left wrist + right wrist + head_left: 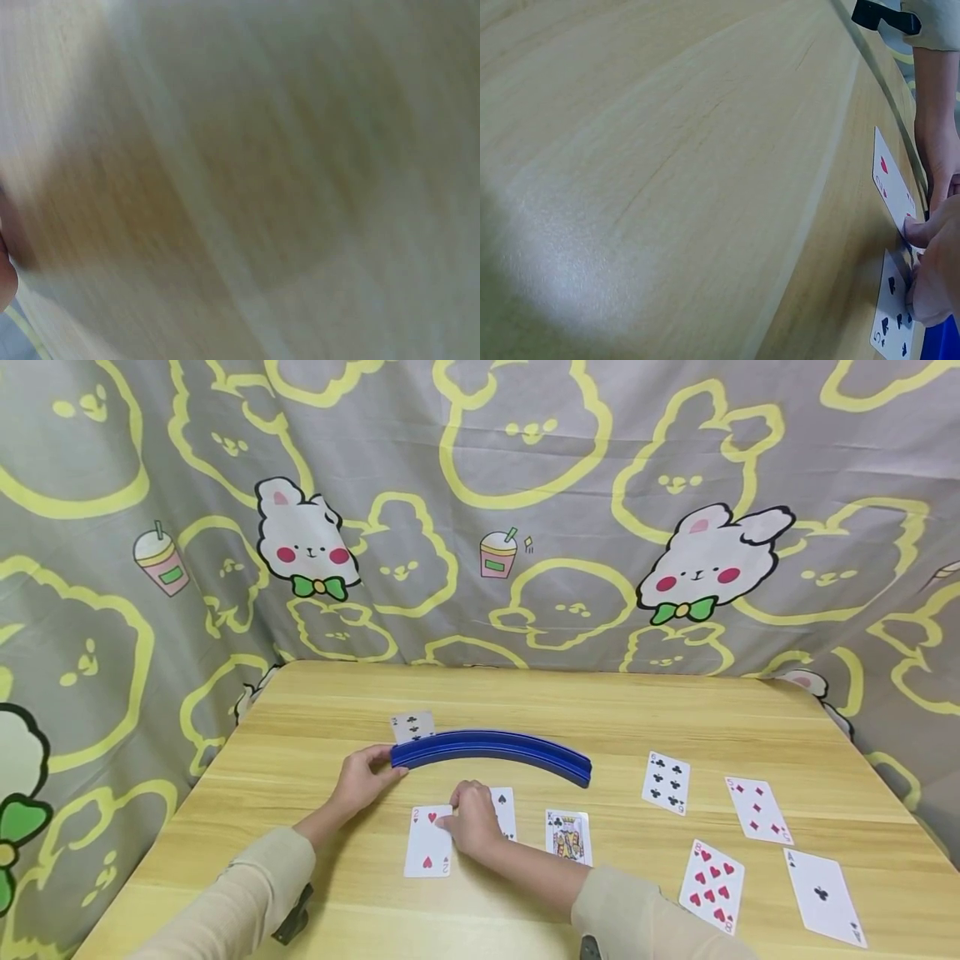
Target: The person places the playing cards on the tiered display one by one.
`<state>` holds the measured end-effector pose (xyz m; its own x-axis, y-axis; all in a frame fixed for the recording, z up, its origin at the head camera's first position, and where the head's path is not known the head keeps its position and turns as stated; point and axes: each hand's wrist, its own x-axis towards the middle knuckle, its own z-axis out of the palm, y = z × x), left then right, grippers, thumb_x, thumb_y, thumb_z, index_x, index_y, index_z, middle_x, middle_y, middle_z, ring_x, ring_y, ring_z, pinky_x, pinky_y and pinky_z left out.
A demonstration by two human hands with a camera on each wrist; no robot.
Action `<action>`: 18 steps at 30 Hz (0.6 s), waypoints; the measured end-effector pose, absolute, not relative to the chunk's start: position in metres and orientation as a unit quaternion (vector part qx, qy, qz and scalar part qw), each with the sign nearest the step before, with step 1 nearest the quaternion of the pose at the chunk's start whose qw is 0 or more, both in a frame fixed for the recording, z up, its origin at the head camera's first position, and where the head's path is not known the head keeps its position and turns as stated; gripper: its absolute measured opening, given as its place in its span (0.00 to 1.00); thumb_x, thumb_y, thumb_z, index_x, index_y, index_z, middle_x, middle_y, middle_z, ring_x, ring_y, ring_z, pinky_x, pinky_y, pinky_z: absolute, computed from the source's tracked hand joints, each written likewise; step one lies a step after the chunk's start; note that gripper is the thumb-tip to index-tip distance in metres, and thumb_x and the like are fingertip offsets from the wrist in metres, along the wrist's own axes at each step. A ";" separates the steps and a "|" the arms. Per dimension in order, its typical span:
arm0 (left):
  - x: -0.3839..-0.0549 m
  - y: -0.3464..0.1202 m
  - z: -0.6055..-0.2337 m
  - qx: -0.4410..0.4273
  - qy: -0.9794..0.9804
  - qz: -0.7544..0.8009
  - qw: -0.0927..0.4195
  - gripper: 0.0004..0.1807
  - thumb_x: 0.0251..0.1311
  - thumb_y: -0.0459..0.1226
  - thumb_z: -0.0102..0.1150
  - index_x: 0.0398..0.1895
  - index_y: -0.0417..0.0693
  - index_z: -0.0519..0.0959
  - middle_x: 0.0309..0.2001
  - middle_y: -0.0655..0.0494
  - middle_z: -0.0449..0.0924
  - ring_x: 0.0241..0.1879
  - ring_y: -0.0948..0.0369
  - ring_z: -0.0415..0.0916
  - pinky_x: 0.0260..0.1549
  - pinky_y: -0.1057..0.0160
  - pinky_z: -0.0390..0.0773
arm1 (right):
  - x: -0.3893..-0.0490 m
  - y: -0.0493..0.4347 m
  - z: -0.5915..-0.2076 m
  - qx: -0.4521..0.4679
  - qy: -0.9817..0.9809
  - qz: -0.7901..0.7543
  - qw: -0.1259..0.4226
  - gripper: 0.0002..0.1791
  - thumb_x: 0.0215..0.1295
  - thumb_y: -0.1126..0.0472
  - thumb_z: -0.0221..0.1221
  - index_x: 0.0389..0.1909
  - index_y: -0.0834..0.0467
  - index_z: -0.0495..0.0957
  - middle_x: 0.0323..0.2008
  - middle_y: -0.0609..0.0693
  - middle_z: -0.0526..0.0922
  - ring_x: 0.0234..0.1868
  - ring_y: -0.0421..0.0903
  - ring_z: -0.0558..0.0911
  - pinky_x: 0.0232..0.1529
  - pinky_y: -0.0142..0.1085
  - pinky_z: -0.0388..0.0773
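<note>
A curved blue card holder [491, 745] stands on the wooden table, and a three of clubs [412, 724] rises from its left end. My left hand [363, 781] grips that same end between thumb and fingers; only a bit of finger [6, 277] enters the left wrist view. In front of the holder, my right hand [476, 818] pinches the two of hearts [427, 852] at its upper right edge, the thumb over its face. Partly hidden behind that hand lies a five of spades [891, 315]. Just to the right is a king of clubs [567, 835], its lower part covered by the forearm.
Farther right on the table [315, 727] lie a six of clubs [666, 782], a five of diamonds [759, 810], an eight of hearts [712, 885] and an ace of clubs [825, 897], all face up. A patterned grey curtain [420, 460] hangs around the table's far edge and sides.
</note>
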<state>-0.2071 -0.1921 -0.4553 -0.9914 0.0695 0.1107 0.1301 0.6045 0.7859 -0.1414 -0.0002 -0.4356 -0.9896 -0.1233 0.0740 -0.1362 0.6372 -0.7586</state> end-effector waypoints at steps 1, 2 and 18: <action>-0.207 -0.192 -0.455 -0.056 -0.895 -0.442 0.034 0.16 0.50 0.31 0.66 0.44 0.36 0.79 0.43 0.41 0.82 0.48 0.48 0.78 0.54 0.52 0.77 | -0.142 0.000 -0.435 0.073 -0.904 0.420 0.009 0.13 0.42 0.69 0.70 0.23 0.66 0.73 0.24 0.52 0.72 0.32 0.46 0.70 0.33 0.34 0.72; -0.207 -0.192 -0.456 -0.057 -0.895 -0.442 0.034 0.16 0.50 0.31 0.66 0.44 0.36 0.79 0.43 0.41 0.82 0.48 0.48 0.78 0.54 0.52 0.77 | -0.142 0.000 -0.435 0.073 -0.904 0.421 0.009 0.13 0.43 0.69 0.70 0.22 0.66 0.72 0.23 0.52 0.72 0.31 0.45 0.69 0.32 0.33 0.72; -0.209 -0.194 -0.456 -0.051 -0.896 -0.441 0.029 0.17 0.50 0.32 0.67 0.44 0.36 0.79 0.43 0.41 0.82 0.48 0.48 0.78 0.54 0.52 0.76 | -0.148 0.004 -0.435 0.046 -0.853 0.518 -0.041 0.07 0.51 0.70 0.65 0.20 0.65 0.76 0.16 0.47 0.71 0.21 0.39 0.68 0.21 0.24 0.66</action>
